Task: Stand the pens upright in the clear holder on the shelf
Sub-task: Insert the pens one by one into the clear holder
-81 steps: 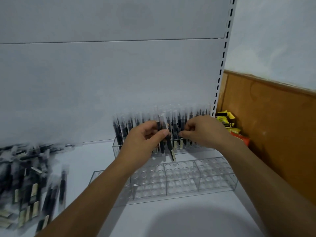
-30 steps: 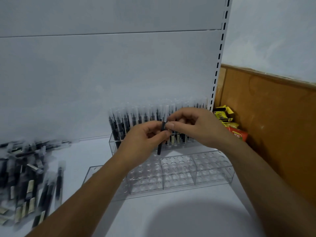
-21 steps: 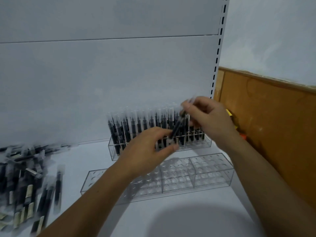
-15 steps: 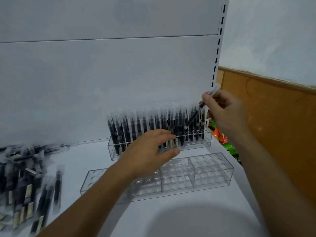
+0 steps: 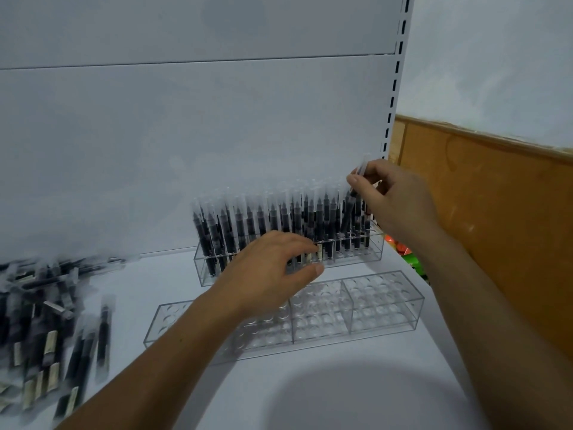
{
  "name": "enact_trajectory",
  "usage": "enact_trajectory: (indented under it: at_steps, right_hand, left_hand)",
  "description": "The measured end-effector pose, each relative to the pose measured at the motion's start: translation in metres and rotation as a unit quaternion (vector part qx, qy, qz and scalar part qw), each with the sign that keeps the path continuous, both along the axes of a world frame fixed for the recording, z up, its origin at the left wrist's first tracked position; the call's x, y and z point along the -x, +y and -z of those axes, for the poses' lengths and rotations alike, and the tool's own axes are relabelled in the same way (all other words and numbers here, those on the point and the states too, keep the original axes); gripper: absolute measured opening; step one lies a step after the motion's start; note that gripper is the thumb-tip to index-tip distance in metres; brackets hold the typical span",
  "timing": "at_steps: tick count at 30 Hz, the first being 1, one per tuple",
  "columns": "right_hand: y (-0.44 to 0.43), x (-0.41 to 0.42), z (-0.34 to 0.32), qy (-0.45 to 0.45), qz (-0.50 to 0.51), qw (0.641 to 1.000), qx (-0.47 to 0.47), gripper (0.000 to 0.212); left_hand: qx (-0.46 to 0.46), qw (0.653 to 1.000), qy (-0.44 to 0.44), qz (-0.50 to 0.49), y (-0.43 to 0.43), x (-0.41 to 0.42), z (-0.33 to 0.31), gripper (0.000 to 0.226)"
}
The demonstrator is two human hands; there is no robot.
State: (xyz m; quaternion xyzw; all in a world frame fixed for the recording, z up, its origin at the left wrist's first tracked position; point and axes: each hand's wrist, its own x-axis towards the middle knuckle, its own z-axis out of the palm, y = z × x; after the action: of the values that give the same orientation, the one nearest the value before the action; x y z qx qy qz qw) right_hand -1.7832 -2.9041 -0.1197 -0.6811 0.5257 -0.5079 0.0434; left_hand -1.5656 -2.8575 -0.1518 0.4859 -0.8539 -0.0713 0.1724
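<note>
Black pen with a clear cap (image 5: pixel 363 165) leans over the right end of the clear acrylic holder (image 5: pixel 204 273) at the back edge of the white shelf (image 5: pixel 310 392), pinched between the thumb and fingers of the right hand (image 5: pixel 397 206). The left hand (image 5: pixel 269 271), fingers loose and spread, hovers at that holder's front wall, which is full of upright black pens (image 5: pixel 254 221). A second clear holder (image 5: pixel 384 305) stands just in front, and loose pens (image 5: pixel 46 330) lie by the left edge.

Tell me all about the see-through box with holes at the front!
The front holder is a long, clear plastic-looking box, split by walls into sections. Its top has rows of round holes, all empty where visible. It lies flat on the white shelf, in front of the pen-filled holder. The left hand and forearm cross above its left part; contact is unclear.
</note>
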Motion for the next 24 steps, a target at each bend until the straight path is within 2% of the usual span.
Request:
enact_trajectory:
  at_steps: [3,7,14,18,22,24]
  right_hand:
    - [-0.001,0.002,0.002,0.039,-0.005,0.999,-0.03,0.017]
    - [-0.004,-0.002,0.013,0.152,-0.026,0.979,-0.134,0.02]
    - [-0.002,-0.002,0.01,0.177,-0.009,0.972,-0.156,0.025]
    - [0.002,-0.003,0.001,0.235,0.008,0.951,-0.2,0.028]
    - [0.017,0.001,-0.012,0.27,0.037,0.937,-0.22,0.035]
    - [0.027,-0.001,-0.019,0.301,0.063,0.929,-0.205,0.034]
  left_hand:
    - [0.001,1.0,0.003,0.0,-0.001,0.0,0.001,0.048]
    - [0.008,1.0,0.002,0.0,-0.002,-0.001,0.002,0.048]
    - [0.014,1.0,0.002,0.007,-0.003,-0.001,0.004,0.046]
    - [0.021,1.0,-0.018,0.012,-0.001,0.0,0.001,0.047]
    - [0.049,0.995,-0.081,0.034,0.001,0.003,-0.012,0.049]
    - [0.064,0.995,-0.065,0.029,0.007,0.001,-0.019,0.047]
